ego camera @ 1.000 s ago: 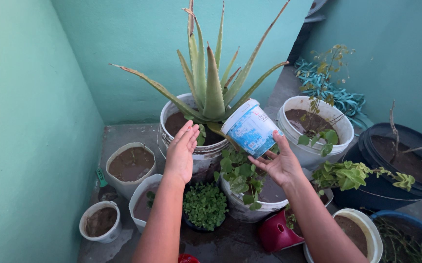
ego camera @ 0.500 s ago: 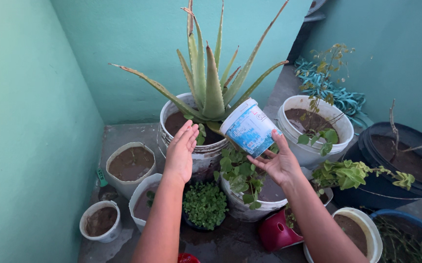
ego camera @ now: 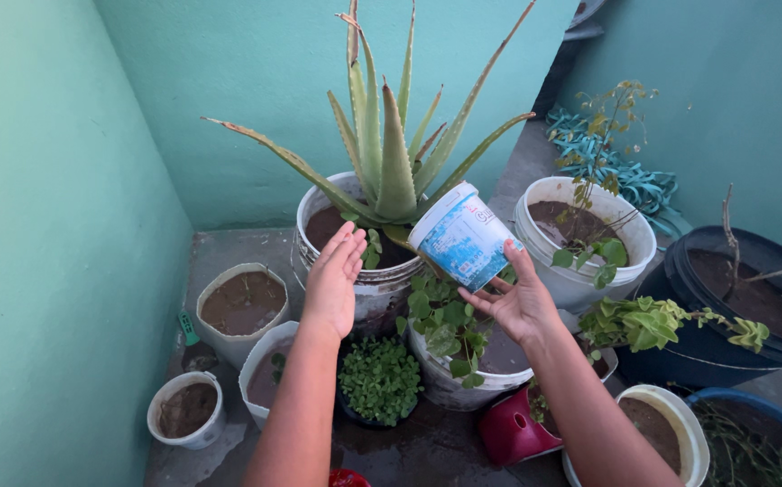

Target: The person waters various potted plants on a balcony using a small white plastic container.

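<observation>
White-and-blue plastic tub [ego camera: 461, 235] sits centre frame, tipped w/ its mouth toward the upper left, over the rim of the big white bucket [ego camera: 361, 275] holding the aloe plant [ego camera: 389, 153]. Right hand [ego camera: 517, 302], just below-right of tub, grips it from underneath, fingers curled on its lower wall. Left hand [ego camera: 334, 281], left of centre, is open & flat, fingers together, holding nothing; it hovers by the aloe bucket's left rim, apart from the tub.

Below the tub: a white pot of round-leaf greens [ego camera: 450, 352], touching the aloe bucket. Lower centre, between the forearms, a dark pot of tiny sprouts [ego camera: 379, 381]. Magenta pot [ego camera: 510, 433] bottom centre-right. Left side: three soil-filled white pots; largest [ego camera: 243, 308] mid-left, smallest [ego camera: 186, 411] bottom left. Right of tub, a white bucket w/ a thin shrub [ego camera: 582, 236]; far right a dark blue tub w/ bare twigs [ego camera: 743, 298]. Coiled teal hose [ego camera: 621, 171] upper right, against the teal wall [ego camera: 265, 81].
</observation>
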